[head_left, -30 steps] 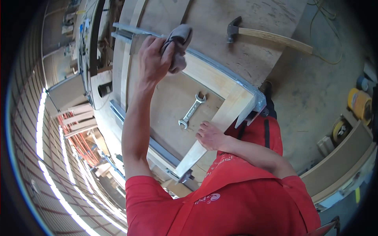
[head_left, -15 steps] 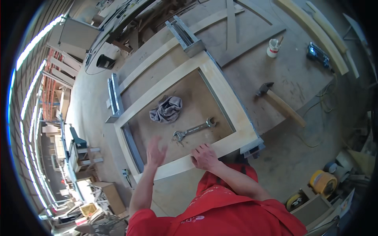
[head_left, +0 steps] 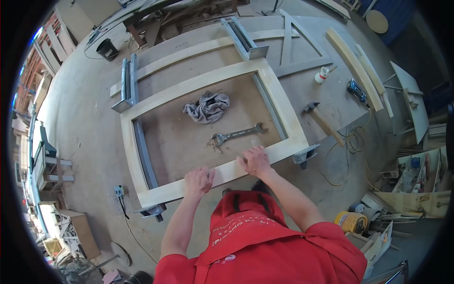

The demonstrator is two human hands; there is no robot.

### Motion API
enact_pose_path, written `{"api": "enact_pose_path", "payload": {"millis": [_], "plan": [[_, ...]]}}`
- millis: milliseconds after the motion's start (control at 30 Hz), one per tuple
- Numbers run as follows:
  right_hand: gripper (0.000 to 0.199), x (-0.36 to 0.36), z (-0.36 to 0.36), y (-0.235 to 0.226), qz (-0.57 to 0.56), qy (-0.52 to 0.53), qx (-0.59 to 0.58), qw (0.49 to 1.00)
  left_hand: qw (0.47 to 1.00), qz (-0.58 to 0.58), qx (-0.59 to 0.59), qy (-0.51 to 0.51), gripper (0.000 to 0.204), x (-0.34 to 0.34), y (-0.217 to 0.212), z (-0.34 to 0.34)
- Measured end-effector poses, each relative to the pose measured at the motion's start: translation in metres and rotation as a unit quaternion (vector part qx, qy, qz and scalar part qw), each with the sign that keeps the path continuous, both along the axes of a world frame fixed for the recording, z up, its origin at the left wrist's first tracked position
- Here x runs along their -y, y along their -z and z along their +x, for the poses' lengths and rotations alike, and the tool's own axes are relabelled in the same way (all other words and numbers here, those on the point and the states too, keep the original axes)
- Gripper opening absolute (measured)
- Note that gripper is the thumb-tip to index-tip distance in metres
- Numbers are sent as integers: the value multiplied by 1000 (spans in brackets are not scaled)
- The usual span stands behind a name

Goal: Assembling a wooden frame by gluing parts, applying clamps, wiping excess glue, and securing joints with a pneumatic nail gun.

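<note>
A pale wooden frame (head_left: 295, 130) lies in front of me across metal bar clamps (head_left: 126, 85). My left hand (head_left: 199, 181) is closed over its near rail, left of the middle. Farther right, my right hand (head_left: 255, 161) grips the same rail, fingers curled over its inner edge. Inside the frame's opening, a steel wrench (head_left: 239, 134) rests on the brown board, beyond my right hand. A crumpled grey rag (head_left: 207, 107) lies farther back in the opening. The undersides of both hands are hidden.
A hammer (head_left: 326, 124) with a wooden handle lies right of the frame. Beyond it stand a white jar (head_left: 322, 75) with a brush and a blue-black power tool (head_left: 357, 91). Cables (head_left: 352, 142) trail on the floor. A black bucket (head_left: 107, 49) stands far left.
My left hand, raised and open over the opening before, has come down onto the near rail and closed on it. The right hand stays on the rail. The view has shifted.
</note>
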State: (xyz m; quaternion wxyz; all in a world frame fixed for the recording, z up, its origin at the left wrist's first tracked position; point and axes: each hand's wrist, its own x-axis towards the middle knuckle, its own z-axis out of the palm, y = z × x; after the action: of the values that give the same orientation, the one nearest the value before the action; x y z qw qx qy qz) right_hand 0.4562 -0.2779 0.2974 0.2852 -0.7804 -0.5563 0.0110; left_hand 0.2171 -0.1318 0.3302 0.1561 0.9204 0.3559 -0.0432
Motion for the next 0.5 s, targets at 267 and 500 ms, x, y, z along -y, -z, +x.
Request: {"api": "enact_pose_path", "payload": {"millis": [267, 500], "plan": [[25, 6, -59, 3, -20, 27, 41, 999, 994, -67, 82, 36, 17, -4, 9, -64], [47, 66, -106, -17, -28, 0, 49, 998, 994, -32, 91, -54, 47, 34, 2, -73]]}}
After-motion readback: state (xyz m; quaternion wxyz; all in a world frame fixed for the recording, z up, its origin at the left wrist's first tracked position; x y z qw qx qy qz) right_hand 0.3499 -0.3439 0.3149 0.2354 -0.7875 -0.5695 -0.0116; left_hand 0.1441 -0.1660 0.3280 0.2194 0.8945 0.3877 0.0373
